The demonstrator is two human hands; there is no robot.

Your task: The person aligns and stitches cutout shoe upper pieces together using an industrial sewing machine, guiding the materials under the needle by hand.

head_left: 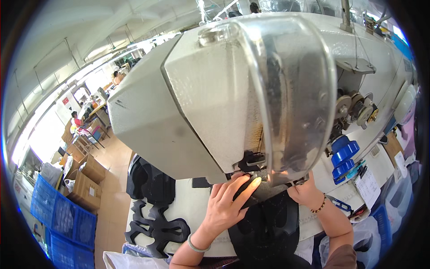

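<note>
While the left hand point(227, 202) holds black mesh fabric point(268, 193) beneath the sewing machine point(204, 96), seemingly steadying it, the right hand's point(304, 193) grip is hidden.

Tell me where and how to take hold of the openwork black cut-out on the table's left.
Probably pinch the black cut-out by its rounded right end, coming from the right. That end is a slim loop around an opening, pointing away from the table's left edge, and white tabletop shows beside it.
</note>
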